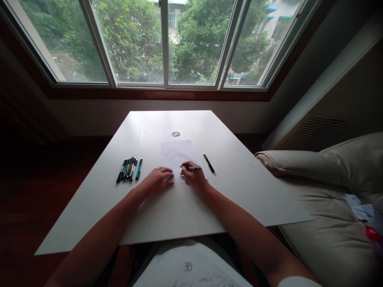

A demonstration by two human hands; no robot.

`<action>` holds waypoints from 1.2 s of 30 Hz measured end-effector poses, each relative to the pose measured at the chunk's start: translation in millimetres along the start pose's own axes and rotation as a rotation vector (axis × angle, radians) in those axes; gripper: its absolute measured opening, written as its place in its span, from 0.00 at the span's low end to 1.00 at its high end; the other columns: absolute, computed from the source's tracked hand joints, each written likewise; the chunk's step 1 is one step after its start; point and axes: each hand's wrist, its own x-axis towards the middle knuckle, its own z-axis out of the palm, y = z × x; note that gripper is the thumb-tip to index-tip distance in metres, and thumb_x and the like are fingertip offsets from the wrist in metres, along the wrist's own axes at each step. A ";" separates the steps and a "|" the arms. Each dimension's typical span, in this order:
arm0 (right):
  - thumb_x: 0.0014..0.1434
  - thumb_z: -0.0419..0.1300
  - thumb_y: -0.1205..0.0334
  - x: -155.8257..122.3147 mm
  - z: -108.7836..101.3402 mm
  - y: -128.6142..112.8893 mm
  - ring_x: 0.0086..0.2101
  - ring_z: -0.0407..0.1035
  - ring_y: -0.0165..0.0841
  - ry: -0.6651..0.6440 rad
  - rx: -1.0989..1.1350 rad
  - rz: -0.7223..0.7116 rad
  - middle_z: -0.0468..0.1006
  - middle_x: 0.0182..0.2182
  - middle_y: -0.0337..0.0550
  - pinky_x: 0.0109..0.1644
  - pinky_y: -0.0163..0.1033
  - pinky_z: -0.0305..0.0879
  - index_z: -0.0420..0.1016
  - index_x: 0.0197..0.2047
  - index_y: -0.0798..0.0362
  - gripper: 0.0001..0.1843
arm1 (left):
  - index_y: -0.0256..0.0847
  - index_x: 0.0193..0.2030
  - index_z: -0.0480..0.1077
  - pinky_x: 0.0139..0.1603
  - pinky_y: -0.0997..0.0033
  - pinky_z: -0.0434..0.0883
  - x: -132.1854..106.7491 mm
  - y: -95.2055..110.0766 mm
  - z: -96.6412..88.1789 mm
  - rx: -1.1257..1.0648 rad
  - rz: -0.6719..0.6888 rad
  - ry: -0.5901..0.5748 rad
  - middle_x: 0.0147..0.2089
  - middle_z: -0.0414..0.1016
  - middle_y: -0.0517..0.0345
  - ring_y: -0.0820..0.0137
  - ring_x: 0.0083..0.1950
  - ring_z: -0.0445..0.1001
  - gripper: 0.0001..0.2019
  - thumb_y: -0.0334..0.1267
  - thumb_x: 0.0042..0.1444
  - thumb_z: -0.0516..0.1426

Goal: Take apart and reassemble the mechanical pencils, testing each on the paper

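White table (179, 215) bears paper (176, 153), clustered pens (128, 169), black pen (209, 163)

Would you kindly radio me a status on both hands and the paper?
Right hand holding pen over paper. Left hand at the paper's left edge. Other pens off to both sides, none on the paper.

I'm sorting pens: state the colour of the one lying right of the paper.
Black; the pen shows in the head view.

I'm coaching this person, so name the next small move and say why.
Probably slide the pen across the paper: the right hand holds it, tip over the paper, while the left hand rests at the paper's near-left edge.
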 end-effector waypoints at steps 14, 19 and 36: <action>0.57 0.55 0.57 8.7 4.6 -2.7 0.18 0.69 0.30 -0.005 -0.088 0.007 0.75 0.19 0.36 0.22 0.31 0.62 0.72 0.37 0.52 0.10 | 0.48 0.52 0.76 0.60 0.57 0.68 -1.5 0.1 -1.2 -0.030 -0.020 0.001 0.56 0.76 0.52 0.58 0.56 0.73 0.14 0.46 0.61 0.60; 0.57 0.55 0.58 12.9 13.5 -2.0 0.18 0.70 0.31 -0.057 -0.121 0.017 0.73 0.16 0.35 0.25 0.32 0.64 0.73 0.35 0.53 0.09 | 0.46 0.51 0.76 0.60 0.58 0.67 -2.2 0.1 -2.1 -0.025 -0.020 0.001 0.56 0.75 0.51 0.59 0.56 0.73 0.14 0.45 0.62 0.60; 0.56 0.54 0.59 15.0 13.3 -3.4 0.18 0.70 0.31 -0.085 -0.176 0.012 0.72 0.15 0.35 0.26 0.33 0.63 0.73 0.34 0.53 0.09 | 0.48 0.50 0.77 0.59 0.58 0.68 -3.5 -1.7 -0.5 -0.062 -0.023 0.026 0.56 0.76 0.52 0.60 0.55 0.73 0.13 0.46 0.61 0.61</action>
